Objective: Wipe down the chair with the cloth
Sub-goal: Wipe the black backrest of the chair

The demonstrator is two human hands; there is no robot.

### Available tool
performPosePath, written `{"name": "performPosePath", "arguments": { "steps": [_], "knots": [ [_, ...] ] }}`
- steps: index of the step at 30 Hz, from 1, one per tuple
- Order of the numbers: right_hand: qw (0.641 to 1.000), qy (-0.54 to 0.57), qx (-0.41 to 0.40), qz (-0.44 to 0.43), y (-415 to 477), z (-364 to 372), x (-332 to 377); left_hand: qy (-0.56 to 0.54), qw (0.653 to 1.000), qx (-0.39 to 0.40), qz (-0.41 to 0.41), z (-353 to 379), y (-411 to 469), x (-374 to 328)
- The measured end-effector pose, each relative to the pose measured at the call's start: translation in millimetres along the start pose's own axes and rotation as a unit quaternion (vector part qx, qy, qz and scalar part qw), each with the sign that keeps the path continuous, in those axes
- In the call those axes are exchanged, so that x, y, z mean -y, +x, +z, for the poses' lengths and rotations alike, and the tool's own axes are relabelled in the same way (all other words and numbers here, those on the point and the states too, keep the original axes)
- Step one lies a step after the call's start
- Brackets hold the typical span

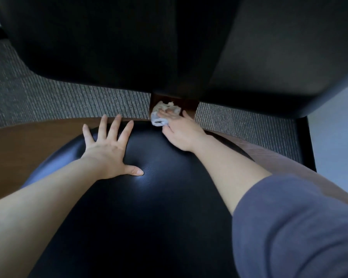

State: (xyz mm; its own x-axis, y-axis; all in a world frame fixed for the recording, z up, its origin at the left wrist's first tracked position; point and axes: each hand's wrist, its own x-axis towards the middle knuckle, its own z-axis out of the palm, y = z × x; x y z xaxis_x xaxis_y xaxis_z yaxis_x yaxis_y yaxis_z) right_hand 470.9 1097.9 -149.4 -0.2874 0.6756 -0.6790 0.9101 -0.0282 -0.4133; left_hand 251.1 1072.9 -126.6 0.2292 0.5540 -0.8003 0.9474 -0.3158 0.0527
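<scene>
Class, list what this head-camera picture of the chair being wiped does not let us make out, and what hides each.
1. Chair legs: head view, hidden under the seat.
2. Backrest top: head view, cut off by the upper edge.
3. Wooden post face: head view, partly covered by the cloth and right hand.
4. Right hand's grip, pinching or only pressing: head view, fingers blurred.

place: office-like | cues: ribbed grey carpet (pixel 68 97); black padded chair (pixel 149 207)
</scene>
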Motion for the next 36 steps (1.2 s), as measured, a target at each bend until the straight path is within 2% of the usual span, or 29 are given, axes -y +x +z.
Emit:
{"name": "performPosePath", "arguments": {
  "steps": [3, 7, 14, 18, 21, 23, 26, 28, 30, 32, 33, 36],
  "knots": [
    [0.999, 0.04, -0.005, -0.034, 10.5, -1.1, 25.2, -0.007, 1.0, 0.0, 0.003, -0.6, -0.9, 0.4],
    [0.999, 0.036, -0.006, -0.027, 5.1, -6.3, 17.1, -0.004, 1.0, 0.0, 0.002, -0.7, -0.5, -0.2],
    [0.997, -0.016, 0.001, 0.08, -42.7, -16.5, -45.4, 0.001, 1.0, -0.004, 0.007, -1.5, -1.1, 1.1],
    [0.99, -0.028, -0.014, 0.138, -56.9, -22.6, -47.3, 0.0, 1.0, -0.004, 0.006, -5.3, -3.9, -0.6],
    [0.98, 0.013, -0.048, 0.193, -74.9, -26.2, -46.2, 0.001, 1.0, 0.005, -0.003, -13.7, -10.5, -5.3],
    [0.966, 0.093, -0.088, 0.225, -95.6, -31.8, -42.5, -0.019, 1.0, 0.019, -0.017, -19.8, -22.2, -10.5],
    [0.903, 0.282, -0.161, 0.281, -137.1, -46.9, -27.8, -0.088, 0.996, 0.011, -0.025, -32.7, -49.5, -24.5],
    [0.836, 0.405, -0.196, 0.315, -164.6, -58.3, -17.9, -0.152, 0.988, -0.002, -0.022, -46.5, -69.5, -39.1],
    [0.747, 0.528, -0.228, 0.333, -190.2, -70.5, -8.6, -0.237, 0.971, -0.008, -0.028, -63.6, -87.9, -57.7],
    [0.663, 0.623, -0.255, 0.328, -214.1, -83.9, 0.8, -0.363, 0.931, -0.008, -0.026, -80.7, -103.4, -78.7],
    [0.636, 0.654, -0.259, 0.317, -225.9, -88.9, 4.3, -0.428, 0.904, -0.003, -0.02, -89.1, -111.2, -90.4],
    [0.588, 0.717, -0.249, 0.28, -255.6, -98.3, 12.3, -0.571, 0.821, 0.014, -0.001, -113.8, -133.8, -126.9]
  ]
}}
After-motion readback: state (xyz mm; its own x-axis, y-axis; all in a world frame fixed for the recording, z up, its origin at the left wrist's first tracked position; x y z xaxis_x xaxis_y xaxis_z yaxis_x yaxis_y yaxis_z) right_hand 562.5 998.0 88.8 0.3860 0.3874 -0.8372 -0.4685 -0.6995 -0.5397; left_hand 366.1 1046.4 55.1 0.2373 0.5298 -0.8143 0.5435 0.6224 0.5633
